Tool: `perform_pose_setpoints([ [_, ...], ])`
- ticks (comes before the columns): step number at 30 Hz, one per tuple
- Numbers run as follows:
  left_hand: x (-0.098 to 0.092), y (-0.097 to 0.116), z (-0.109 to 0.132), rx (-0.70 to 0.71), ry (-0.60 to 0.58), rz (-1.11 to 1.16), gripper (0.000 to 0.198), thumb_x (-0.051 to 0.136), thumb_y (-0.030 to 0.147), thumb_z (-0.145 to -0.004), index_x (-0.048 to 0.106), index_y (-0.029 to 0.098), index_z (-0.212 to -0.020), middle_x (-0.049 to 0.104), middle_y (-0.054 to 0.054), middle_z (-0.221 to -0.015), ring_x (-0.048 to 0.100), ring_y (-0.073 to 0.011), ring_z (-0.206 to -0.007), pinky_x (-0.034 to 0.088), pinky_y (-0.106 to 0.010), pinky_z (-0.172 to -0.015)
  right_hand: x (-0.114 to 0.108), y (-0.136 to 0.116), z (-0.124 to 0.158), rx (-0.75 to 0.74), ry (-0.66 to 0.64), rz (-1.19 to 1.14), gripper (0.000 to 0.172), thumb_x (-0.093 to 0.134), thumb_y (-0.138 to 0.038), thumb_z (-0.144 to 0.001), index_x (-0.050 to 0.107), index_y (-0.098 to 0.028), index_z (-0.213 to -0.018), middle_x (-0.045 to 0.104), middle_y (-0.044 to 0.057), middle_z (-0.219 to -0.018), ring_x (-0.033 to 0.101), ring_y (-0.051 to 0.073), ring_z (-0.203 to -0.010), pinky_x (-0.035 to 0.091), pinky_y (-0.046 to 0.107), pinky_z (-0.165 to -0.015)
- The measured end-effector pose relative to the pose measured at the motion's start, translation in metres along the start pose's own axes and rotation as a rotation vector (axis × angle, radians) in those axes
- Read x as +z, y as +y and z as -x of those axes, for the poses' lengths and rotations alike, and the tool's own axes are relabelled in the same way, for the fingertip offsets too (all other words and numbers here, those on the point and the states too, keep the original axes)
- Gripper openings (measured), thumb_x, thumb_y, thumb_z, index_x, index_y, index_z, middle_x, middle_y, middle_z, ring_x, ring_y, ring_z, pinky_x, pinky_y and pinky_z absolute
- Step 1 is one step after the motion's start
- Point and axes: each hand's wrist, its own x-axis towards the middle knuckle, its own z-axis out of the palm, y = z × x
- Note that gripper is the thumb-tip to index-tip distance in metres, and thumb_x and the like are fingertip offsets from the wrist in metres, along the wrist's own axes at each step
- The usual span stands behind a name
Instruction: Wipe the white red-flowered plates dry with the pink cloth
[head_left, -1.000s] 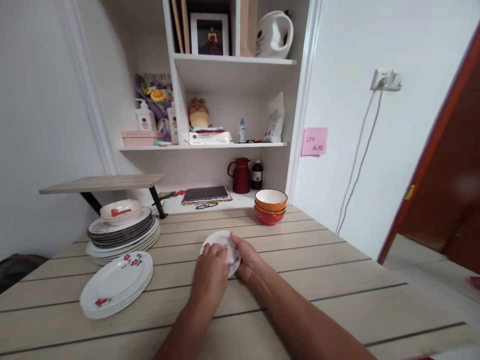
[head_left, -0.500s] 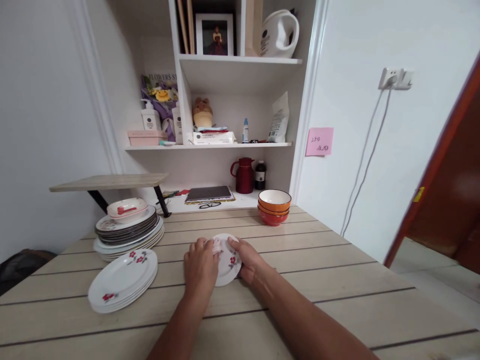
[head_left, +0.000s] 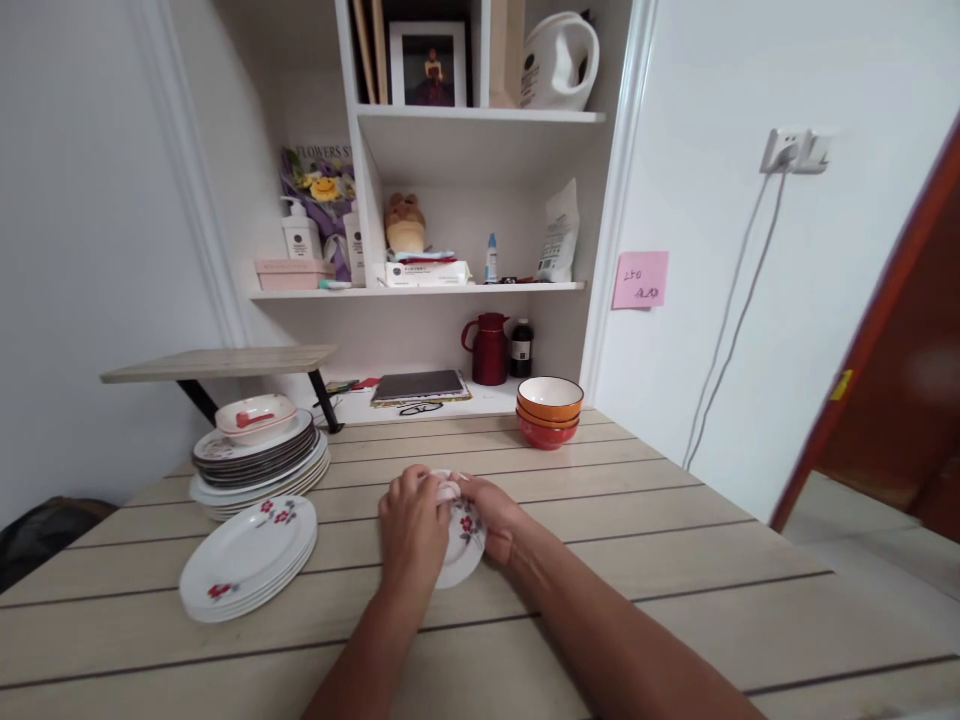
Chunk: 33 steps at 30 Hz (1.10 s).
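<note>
A small white plate with red flowers [head_left: 463, 545] lies on the wooden table [head_left: 675, 560] in front of me. My left hand [head_left: 411, 530] rests over the plate's left part, fingers curled on a small white cloth [head_left: 448, 489] pressed to the plate's far rim. My right hand [head_left: 491, 515] grips the plate's right edge, thumb on top.
A stack of white flowered plates [head_left: 247, 555] lies at the left, with a taller stack of mixed plates [head_left: 259, 465] topped by a small dish behind it. Stacked orange bowls [head_left: 549, 410] stand at the far edge. Shelves with a red jug [head_left: 489, 350] rise behind.
My left hand has slid the cloth from the plate's middle towards its far rim. The plate has shifted slightly between my hands. The view moved a little to the left.
</note>
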Motion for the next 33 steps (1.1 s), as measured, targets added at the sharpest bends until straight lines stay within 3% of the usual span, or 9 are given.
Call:
perform_pose_setpoints([
  [4,-0.003,-0.011,0.0,-0.04,-0.036,-0.086,0.03,0.049,0.024,-0.089,0.061,0.02,-0.115,0.057,-0.01,-0.125,0.05,-0.0278,-0.112,0.039,-0.042,-0.09,0.0,0.0,-0.003,-0.039,0.074,-0.019,0.006,0.051,-0.016,-0.088,0.057,-0.016,-0.089,0.066,0.0,-0.062,0.061,0.015,-0.054,0.049,0.026,-0.06],
  [8,-0.002,-0.003,0.007,-0.022,-0.152,-0.111,0.033,0.048,0.026,-0.089,0.06,0.018,-0.119,0.06,-0.011,-0.121,0.053,-0.0287,-0.108,0.041,-0.041,-0.087,-0.006,-0.004,-0.011,-0.044,0.17,-0.069,0.011,0.041,-0.019,-0.094,0.052,-0.02,-0.093,0.066,-0.002,-0.063,0.064,0.016,-0.058,0.051,0.029,-0.066],
  [11,0.001,0.008,0.011,0.094,-0.191,-0.018,0.031,0.049,0.021,-0.087,0.062,0.018,-0.115,0.058,-0.01,-0.124,0.051,-0.0275,-0.112,0.039,-0.04,-0.094,-0.009,-0.007,-0.01,-0.011,0.164,-0.084,0.01,0.045,-0.025,-0.094,0.053,-0.019,-0.092,0.068,0.0,-0.067,0.065,0.016,-0.061,0.052,0.031,-0.069],
  [14,0.004,0.016,0.012,0.189,-0.151,0.106,0.034,0.049,0.016,-0.085,0.059,0.02,-0.117,0.055,-0.008,-0.128,0.047,-0.025,-0.118,0.035,-0.039,-0.101,-0.007,-0.006,-0.006,0.054,0.116,-0.06,0.017,0.051,-0.031,-0.091,0.057,-0.016,-0.088,0.069,0.004,-0.07,0.066,0.018,-0.063,0.052,0.032,-0.07],
  [19,0.001,0.004,0.003,-0.015,-0.047,0.042,0.028,0.05,0.023,-0.087,0.059,0.023,-0.113,0.055,-0.009,-0.126,0.048,-0.0259,-0.114,0.037,-0.041,-0.093,0.001,0.001,0.001,0.077,0.067,-0.017,0.019,0.054,-0.031,-0.09,0.06,-0.014,-0.085,0.068,0.004,-0.066,0.064,0.017,-0.06,0.05,0.029,-0.064],
  [23,-0.004,-0.011,-0.001,-0.119,-0.06,-0.041,0.028,0.05,0.031,-0.089,0.058,0.023,-0.114,0.056,-0.01,-0.123,0.051,-0.0277,-0.109,0.039,-0.042,-0.088,0.004,0.002,-0.001,0.049,0.104,-0.021,0.018,0.048,-0.028,-0.093,0.059,-0.015,-0.088,0.068,0.003,-0.065,0.063,0.017,-0.057,0.05,0.029,-0.063],
  [29,-0.002,0.004,0.01,0.004,-0.165,-0.046,0.031,0.05,0.018,-0.085,0.059,0.019,-0.114,0.057,-0.011,-0.124,0.052,-0.0267,-0.111,0.04,-0.038,-0.089,-0.003,-0.008,-0.006,0.063,0.186,-0.074,0.027,0.039,-0.034,-0.096,0.056,-0.016,-0.086,0.067,0.003,-0.062,0.064,0.017,-0.057,0.052,0.031,-0.066],
  [33,0.006,0.018,0.015,0.089,-0.138,0.112,0.036,0.053,0.02,-0.083,0.057,0.022,-0.119,0.05,-0.009,-0.136,0.044,-0.0268,-0.125,0.034,-0.042,-0.102,-0.003,-0.008,-0.001,0.113,0.138,-0.072,0.031,0.044,-0.037,-0.094,0.059,-0.013,-0.082,0.067,0.005,-0.062,0.065,0.018,-0.06,0.052,0.031,-0.069],
])
